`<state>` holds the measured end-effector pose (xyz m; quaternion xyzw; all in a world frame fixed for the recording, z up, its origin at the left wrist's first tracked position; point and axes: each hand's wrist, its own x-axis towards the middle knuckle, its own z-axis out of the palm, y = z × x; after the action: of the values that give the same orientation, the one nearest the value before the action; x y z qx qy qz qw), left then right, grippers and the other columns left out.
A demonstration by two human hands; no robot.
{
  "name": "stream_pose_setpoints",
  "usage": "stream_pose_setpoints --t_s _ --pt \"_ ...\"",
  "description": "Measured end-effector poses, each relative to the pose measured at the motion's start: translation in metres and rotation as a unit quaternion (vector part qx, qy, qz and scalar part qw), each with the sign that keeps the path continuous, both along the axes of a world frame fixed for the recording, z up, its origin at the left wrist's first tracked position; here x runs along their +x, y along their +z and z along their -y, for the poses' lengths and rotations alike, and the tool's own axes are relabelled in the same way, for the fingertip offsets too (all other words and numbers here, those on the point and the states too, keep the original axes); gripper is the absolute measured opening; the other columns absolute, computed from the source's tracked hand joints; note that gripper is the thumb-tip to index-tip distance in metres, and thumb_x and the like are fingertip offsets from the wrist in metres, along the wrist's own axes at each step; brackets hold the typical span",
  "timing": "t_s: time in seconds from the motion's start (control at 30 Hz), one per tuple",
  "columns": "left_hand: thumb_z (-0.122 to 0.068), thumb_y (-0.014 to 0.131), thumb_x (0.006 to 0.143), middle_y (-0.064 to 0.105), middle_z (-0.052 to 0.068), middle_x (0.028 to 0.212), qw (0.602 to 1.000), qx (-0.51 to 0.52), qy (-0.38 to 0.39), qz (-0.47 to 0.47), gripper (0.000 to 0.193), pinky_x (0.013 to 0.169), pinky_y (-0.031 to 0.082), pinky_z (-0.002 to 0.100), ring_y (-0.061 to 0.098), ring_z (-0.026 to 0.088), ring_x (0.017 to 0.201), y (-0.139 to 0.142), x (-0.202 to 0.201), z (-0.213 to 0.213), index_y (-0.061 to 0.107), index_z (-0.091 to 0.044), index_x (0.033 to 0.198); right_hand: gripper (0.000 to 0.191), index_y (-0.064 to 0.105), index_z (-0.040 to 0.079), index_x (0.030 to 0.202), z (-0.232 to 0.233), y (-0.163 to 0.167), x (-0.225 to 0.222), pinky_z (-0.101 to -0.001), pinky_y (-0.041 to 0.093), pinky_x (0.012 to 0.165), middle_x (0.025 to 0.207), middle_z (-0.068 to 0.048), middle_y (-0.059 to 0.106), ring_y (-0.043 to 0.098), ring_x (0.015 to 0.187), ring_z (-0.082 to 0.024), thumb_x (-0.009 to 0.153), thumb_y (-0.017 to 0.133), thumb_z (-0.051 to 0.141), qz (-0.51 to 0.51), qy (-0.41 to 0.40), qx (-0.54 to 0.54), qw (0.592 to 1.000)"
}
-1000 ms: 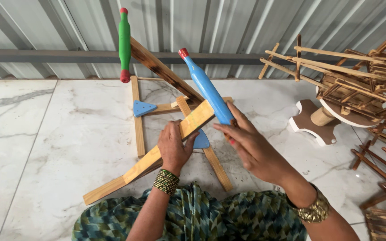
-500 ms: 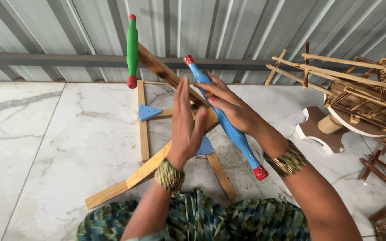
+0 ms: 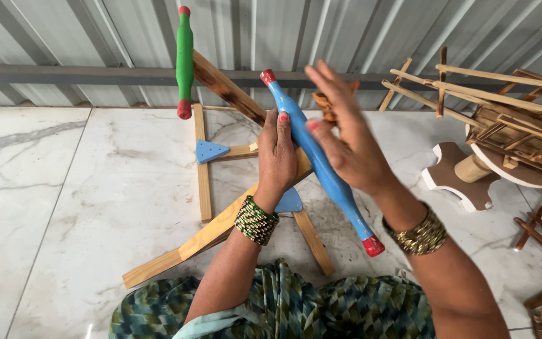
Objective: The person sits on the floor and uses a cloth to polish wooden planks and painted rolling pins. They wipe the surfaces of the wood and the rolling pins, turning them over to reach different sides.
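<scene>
A blue wooden handle point(image 3: 321, 169) with red tips slants from upper left to lower right across a crossed wooden frame point(image 3: 211, 229). My left hand point(image 3: 278, 157) is closed against the blue handle where it meets the frame's long bar, with the back of the hand facing me. My right hand point(image 3: 346, 141) hovers open and blurred just right of the handle's upper half, fingers spread and thumb near the handle. A green handle point(image 3: 184, 56) with red tips stands upright on the end of the frame's other bar. Two blue triangular braces point(image 3: 210, 150) join the slats.
The frame lies on a white marble floor point(image 3: 64, 188) in front of a corrugated metal wall point(image 3: 346, 31). A heap of thin wooden sticks and frames point(image 3: 509, 119) fills the right side. A brown and white shaped board point(image 3: 453, 179) lies beside the heap.
The blue handle has swung steeper, its lower red tip dropping toward me. My left hand moved from the wooden bar onto the handle. My right hand let go and lifted off.
</scene>
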<state>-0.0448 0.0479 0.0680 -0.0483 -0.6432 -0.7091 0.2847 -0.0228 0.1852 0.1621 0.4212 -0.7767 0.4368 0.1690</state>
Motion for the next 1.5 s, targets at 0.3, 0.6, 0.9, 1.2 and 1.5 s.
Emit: stream_pose_setpoints --t_s 0.3,0.6,0.9,1.2,1.5 --pt "-0.025 0.043 0.112 0.057 0.007 0.073 0.999 0.024 -0.019 0.011 0.033 0.058 0.046 0.032 0.054 0.013 0.064 0.001 0.002 -0.001 0.058 0.004 0.115 0.046 0.063 0.005 0.137 -0.039 -0.027 0.018 -0.0336 0.047 0.115 0.155 -0.017 0.054 0.062 0.135 -0.026 0.096 0.045 -0.008 0.177 -0.012 0.054 0.983" --pt "-0.022 0.041 0.109 0.061 0.007 0.068 0.998 -0.044 0.041 0.019 0.031 0.057 0.046 0.034 0.060 0.016 0.061 0.009 0.008 -0.003 0.057 0.002 0.119 0.045 0.058 -0.003 0.139 0.073 -0.019 -0.113 -0.0351 0.048 0.107 0.162 -0.022 0.039 0.059 0.133 -0.028 0.095 0.048 -0.009 0.013 0.071 0.111 0.991" --pt "-0.020 0.042 0.108 0.061 0.007 0.070 0.999 -0.001 0.027 0.016 0.034 0.058 0.048 0.033 0.058 0.014 0.062 0.002 0.002 -0.002 0.060 0.004 0.124 0.039 0.059 0.000 0.138 0.055 -0.034 -0.116 -0.0371 0.055 0.108 0.166 -0.015 0.032 0.065 0.126 -0.027 0.106 0.038 0.007 0.170 0.112 0.022 0.979" --pt "-0.036 0.038 0.111 0.055 0.000 0.075 0.997 0.067 -0.024 -0.009 0.047 0.055 0.043 0.027 0.050 0.008 0.064 -0.007 -0.002 -0.001 0.062 0.001 0.127 0.057 0.046 0.012 0.154 -0.056 -0.030 0.062 -0.0516 0.012 0.129 0.173 -0.007 0.014 0.008 0.160 -0.034 0.097 0.051 0.003 0.000 0.052 0.233 0.971" --pt "-0.050 0.031 0.110 0.054 -0.001 0.075 0.997 0.066 -0.032 -0.026 0.063 0.059 0.044 0.025 0.049 0.006 0.067 -0.004 0.002 0.001 0.058 0.001 0.134 0.058 0.038 0.008 0.156 -0.060 -0.036 0.067 -0.0427 0.036 0.117 0.173 -0.012 -0.005 0.014 0.159 -0.029 0.099 0.048 0.007 0.189 0.068 0.180 0.963"
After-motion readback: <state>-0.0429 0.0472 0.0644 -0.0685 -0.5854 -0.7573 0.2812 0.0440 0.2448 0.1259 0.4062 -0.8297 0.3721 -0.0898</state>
